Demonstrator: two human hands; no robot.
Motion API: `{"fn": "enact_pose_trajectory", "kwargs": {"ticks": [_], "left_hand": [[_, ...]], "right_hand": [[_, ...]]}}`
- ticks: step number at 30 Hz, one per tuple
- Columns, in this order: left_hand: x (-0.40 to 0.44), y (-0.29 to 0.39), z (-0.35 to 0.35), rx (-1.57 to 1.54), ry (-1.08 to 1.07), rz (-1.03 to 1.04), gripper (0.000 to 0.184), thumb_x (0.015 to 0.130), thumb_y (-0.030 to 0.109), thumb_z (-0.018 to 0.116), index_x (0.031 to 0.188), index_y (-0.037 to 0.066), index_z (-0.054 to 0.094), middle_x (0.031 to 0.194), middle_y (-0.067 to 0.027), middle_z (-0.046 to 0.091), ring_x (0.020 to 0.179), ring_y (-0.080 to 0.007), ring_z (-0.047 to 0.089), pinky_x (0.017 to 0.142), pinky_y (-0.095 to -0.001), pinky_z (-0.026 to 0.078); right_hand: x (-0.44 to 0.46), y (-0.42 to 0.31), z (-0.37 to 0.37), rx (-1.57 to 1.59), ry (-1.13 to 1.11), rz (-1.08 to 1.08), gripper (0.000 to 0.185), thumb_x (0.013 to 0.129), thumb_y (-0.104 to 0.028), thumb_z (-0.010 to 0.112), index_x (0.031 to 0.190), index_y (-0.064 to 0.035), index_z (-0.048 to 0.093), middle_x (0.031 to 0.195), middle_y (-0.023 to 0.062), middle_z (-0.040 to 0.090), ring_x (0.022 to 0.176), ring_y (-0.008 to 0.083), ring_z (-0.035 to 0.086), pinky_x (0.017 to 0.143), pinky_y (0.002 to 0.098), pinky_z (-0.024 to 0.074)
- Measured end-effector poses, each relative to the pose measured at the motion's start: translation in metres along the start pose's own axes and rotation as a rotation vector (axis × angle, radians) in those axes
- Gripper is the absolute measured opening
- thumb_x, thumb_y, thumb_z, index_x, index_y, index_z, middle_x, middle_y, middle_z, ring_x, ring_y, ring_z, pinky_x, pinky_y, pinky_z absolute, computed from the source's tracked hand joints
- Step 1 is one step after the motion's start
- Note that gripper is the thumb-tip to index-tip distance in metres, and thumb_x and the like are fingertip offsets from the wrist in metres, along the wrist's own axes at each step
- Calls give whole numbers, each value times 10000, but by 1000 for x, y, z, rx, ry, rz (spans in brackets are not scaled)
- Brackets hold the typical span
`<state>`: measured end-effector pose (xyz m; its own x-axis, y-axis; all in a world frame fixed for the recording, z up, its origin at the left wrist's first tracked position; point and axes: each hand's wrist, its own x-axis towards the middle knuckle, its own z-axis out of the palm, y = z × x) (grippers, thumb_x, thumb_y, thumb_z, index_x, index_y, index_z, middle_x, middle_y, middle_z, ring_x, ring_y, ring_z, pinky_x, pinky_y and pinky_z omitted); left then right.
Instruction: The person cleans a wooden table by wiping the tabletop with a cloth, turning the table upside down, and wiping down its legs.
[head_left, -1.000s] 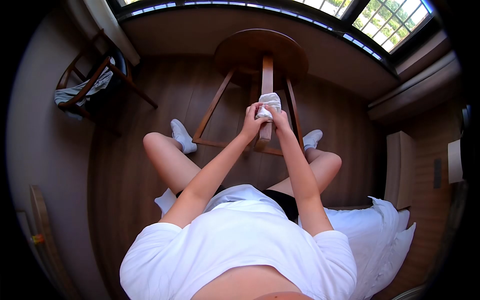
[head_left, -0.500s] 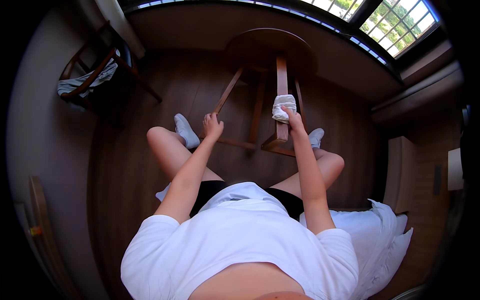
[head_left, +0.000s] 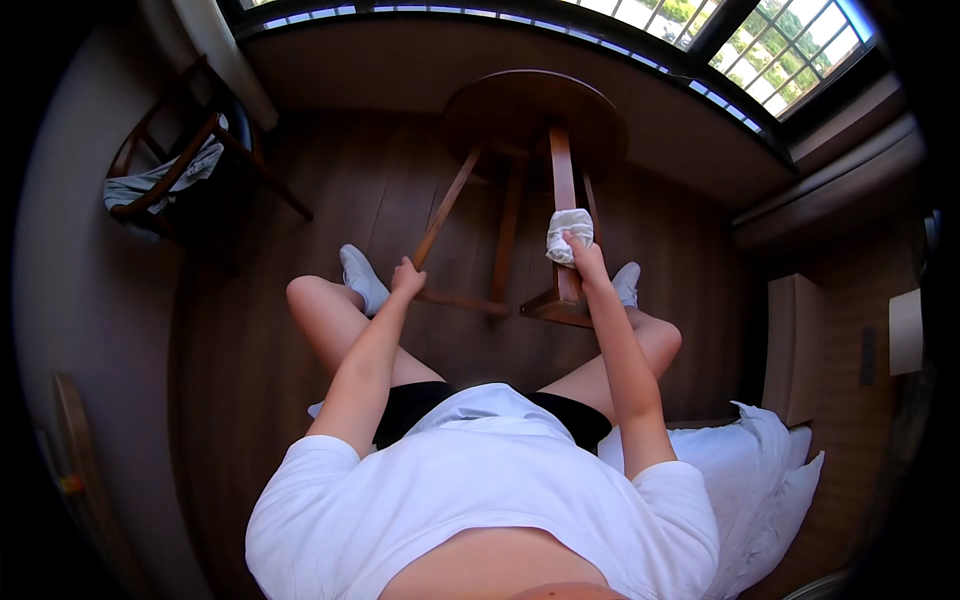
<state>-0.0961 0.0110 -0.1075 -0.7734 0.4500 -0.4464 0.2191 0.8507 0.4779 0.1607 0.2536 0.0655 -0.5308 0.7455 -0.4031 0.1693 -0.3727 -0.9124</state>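
Observation:
A round wooden table [head_left: 590, 92] lies tipped on its side, its legs pointing toward me. With fingers wrapped round it, my left hand [head_left: 407, 278] grips the near end of the left table leg [head_left: 445, 212]. My right hand [head_left: 588, 258] is closed on a folded white cloth [head_left: 568, 224], pressing it against the right table leg [head_left: 562, 172] near its lower end. The cloth covers part of that leg, and its underside is hidden. Low wooden crossbars [head_left: 462, 300] join the legs between my feet.
On the left stands a dark wooden chair [head_left: 225, 135] with a pale cloth [head_left: 165, 185] draped on it. A barred window [head_left: 780, 55] spans the back. White bedding [head_left: 720, 460] lies at my right side. My shoes [head_left: 364, 282] rest on the wood floor [head_left: 260, 370].
My left hand has slid down the left leg toward its near end. My right hand and the cloth keep about the same place on the right leg. The whole view has shifted slightly.

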Motion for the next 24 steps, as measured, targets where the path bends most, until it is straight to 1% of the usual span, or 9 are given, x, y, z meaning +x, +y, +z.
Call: {"fn": "enact_pose_trajectory", "kwargs": {"ticks": [2,4,5,7,8,14,16,19,24], "left_hand": [[4,1,3,-25,-9,-20,567,724,248,622,1180,19,375,1129,-250,515,1060,-395,505,903,-431,419],[4,3,4,-48,-43,-43,629,727,243,607,1245,35,317,1138,-237,528,1086,-385,495,912,-438,409],[5,4,4,-52,-45,-43,629,727,243,607,1245,35,317,1138,-237,528,1086,-385,495,912,-438,409],[3,4,2,36,-43,-66,689,727,244,597,1287,44,251,1133,-223,542,1086,-373,503,914,-451,399],[1,3,1,35,-46,-70,689,727,244,597,1287,44,251,1133,-223,542,1086,-373,503,914,-451,399],[2,5,0,53,-87,-48,689,721,254,610,1269,40,252,1125,-195,558,1039,-372,536,895,-448,410],[8,2,12,-69,-19,4,605,702,246,644,1196,16,381,1085,-205,574,1008,-354,557,856,-429,441],[20,-7,20,-70,-89,61,502,677,241,673,1071,-20,502,1030,-223,588,978,-334,576,830,-405,462],[7,8,3,-169,-147,22,470,663,251,675,1004,-43,540,1011,-231,592,978,-322,580,844,-396,460]], "right_hand": [[3,2,-1,-35,-5,-30,406,763,-240,690,1048,13,552,956,73,616,846,149,596,736,286,469],[13,11,-1,-258,-7,-197,632,665,-244,760,1157,20,464,1032,101,588,919,189,581,805,308,461],[17,14,-4,-263,-7,-197,632,665,-244,760,1157,20,464,1032,101,588,919,189,581,805,308,461],[13,9,-1,-521,14,-307,847,560,-234,803,1244,8,367,1088,131,557,990,230,554,868,328,438],[11,5,-1,-550,15,-275,872,549,-214,775,1271,3,336,1095,159,553,1022,265,545,889,344,424],[16,4,-16,-771,78,-247,809,586,-224,702,1275,-18,331,1116,200,550,1040,317,541,879,371,428],[10,0,-16,-873,144,-211,777,596,-219,661,1275,-44,326,1100,215,557,1031,345,543,867,385,431],[12,1,-22,-901,213,-206,717,593,-208,657,1232,-47,376,1079,205,569,1015,348,550,860,383,433],[23,9,-32,-782,183,-283,637,575,-185,656,1160,-43,444,1036,194,586,988,347,562,846,378,441]]}}
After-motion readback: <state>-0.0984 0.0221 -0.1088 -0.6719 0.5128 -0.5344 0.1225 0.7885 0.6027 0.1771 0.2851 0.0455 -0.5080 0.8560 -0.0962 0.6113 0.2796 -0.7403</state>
